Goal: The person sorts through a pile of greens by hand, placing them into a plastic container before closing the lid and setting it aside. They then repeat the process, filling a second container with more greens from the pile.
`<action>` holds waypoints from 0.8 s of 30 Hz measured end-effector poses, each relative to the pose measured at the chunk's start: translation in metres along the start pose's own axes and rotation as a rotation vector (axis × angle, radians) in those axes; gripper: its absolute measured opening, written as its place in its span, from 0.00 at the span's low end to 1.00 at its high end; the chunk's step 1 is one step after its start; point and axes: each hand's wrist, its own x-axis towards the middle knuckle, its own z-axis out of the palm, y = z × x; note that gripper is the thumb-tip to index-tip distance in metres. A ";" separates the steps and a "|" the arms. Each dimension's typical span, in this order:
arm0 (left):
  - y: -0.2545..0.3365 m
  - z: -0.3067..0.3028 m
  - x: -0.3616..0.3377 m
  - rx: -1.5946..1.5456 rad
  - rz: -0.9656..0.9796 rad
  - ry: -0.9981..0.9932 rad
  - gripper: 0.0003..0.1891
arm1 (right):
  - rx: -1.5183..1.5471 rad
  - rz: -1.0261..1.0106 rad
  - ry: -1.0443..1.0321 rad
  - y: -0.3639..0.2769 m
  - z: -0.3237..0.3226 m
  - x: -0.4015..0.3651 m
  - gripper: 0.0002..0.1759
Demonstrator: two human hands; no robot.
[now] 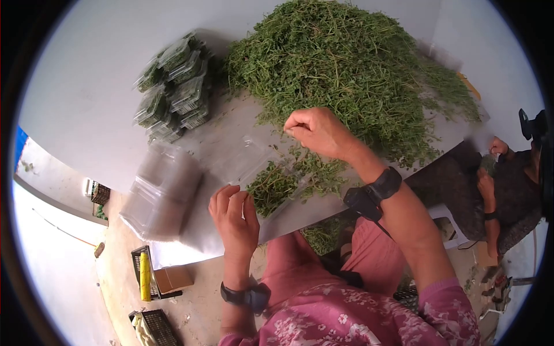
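Observation:
My left hand (235, 218) is raised at the near left of an open clear plastic clamshell box (245, 163), its fingers loosely bent and slightly apart, with nothing visible in them. Leafy green stems (270, 189) lie in the near half of the box, some spilling to its right. My right hand (316, 131) hovers beyond these greens, its thumb and fingers pinched together. Whatever is between those fingertips is too small to make out. Just past the right hand rises a large heap of the same greens (340, 63).
Filled clamshell boxes (176, 86) are stacked at the back left of the table (104, 121). Nearer stands a stack of nested clear boxes (158, 193). Black crates (156, 328) and a cardboard piece (174, 279) are on the floor. Another person's hand (497, 146) shows at the right.

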 end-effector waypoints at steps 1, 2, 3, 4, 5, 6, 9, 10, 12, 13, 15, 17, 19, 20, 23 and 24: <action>0.000 0.003 0.002 0.011 0.000 -0.020 0.09 | 0.014 -0.027 0.040 0.008 -0.007 0.000 0.06; 0.001 0.007 0.005 0.020 0.001 -0.040 0.11 | -0.013 0.002 0.061 0.014 -0.017 -0.001 0.06; 0.003 0.010 0.007 0.015 0.001 -0.057 0.11 | -0.041 0.030 0.082 0.020 -0.026 -0.001 0.06; 0.006 0.012 0.008 0.012 0.001 -0.074 0.12 | -0.067 0.058 0.102 0.028 -0.036 -0.002 0.06; 0.008 0.014 0.009 0.011 -0.001 -0.092 0.13 | -0.080 0.081 0.096 0.040 -0.046 -0.004 0.05; 0.010 0.015 0.009 0.010 0.007 -0.119 0.13 | -0.181 0.116 0.069 0.050 -0.057 -0.006 0.05; 0.010 0.019 0.009 0.021 0.024 -0.207 0.13 | -0.291 0.265 0.000 0.059 -0.078 -0.020 0.04; 0.008 0.020 0.009 0.029 0.029 -0.240 0.12 | -0.343 0.279 -0.030 0.068 -0.080 -0.025 0.03; 0.002 0.021 0.009 0.043 0.031 -0.285 0.12 | -0.444 0.305 -0.091 0.085 -0.079 -0.032 0.03; -0.002 0.021 0.010 0.049 0.030 -0.297 0.12 | -0.467 0.334 -0.135 0.086 -0.079 -0.034 0.04; -0.006 0.020 0.011 0.045 0.024 -0.303 0.12 | -0.511 0.391 -0.224 0.089 -0.076 -0.037 0.08; -0.005 0.016 0.013 0.024 0.017 -0.286 0.13 | -0.585 0.413 -0.211 0.084 -0.073 -0.037 0.11; 0.003 0.014 0.014 0.015 0.022 -0.209 0.13 | -0.583 0.407 -0.205 0.080 -0.071 -0.037 0.13; 0.006 0.013 0.014 0.010 0.025 -0.171 0.12 | -0.544 0.390 -0.205 0.078 -0.070 -0.038 0.13; 0.007 0.015 0.006 -0.018 -0.011 -0.070 0.12 | -0.483 0.312 -0.233 0.082 -0.060 -0.043 0.13; 0.006 0.015 0.003 -0.018 -0.022 -0.043 0.12 | -0.472 0.281 -0.246 0.085 -0.056 -0.044 0.13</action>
